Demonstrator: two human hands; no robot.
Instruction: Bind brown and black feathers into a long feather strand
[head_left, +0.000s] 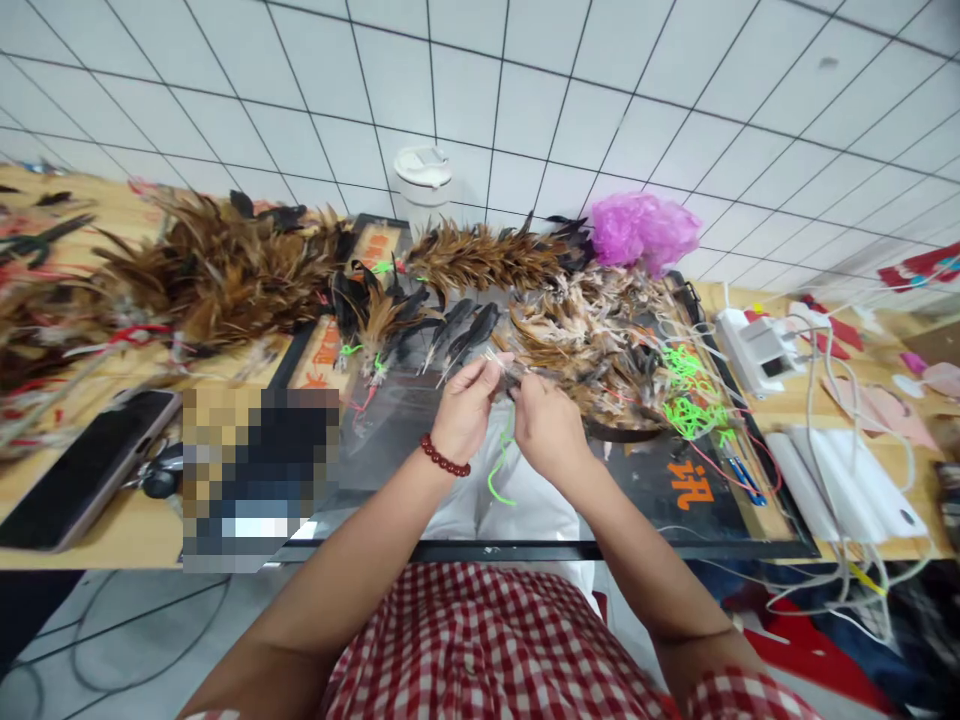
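My left hand (466, 405), with a beaded bracelet on its wrist, is closed in a pinch on a small bunch of feathers (493, 356), whose pale quill ends stick up past the thumb. Close on its right, my right hand (551, 420) is closed at the dark part of the same bunch; its fingertips are partly hidden. A bright green string (499, 478) hangs in a curl between the hands. Just beyond them lie loose black feathers (472, 332) and tied feather bunches (375, 325). A heap of brown and white feathers (592, 330) sits beside my right hand.
A dark glass-topped board (637, 500) lies under the work. Brown feather garlands (487, 255) stretch along the back, near a white lidded cup (424, 180) and a pink plastic bag (645, 230). Green strings (690, 400), power adapters (757, 350) and cables are at right; a phone (90, 465) is at left.
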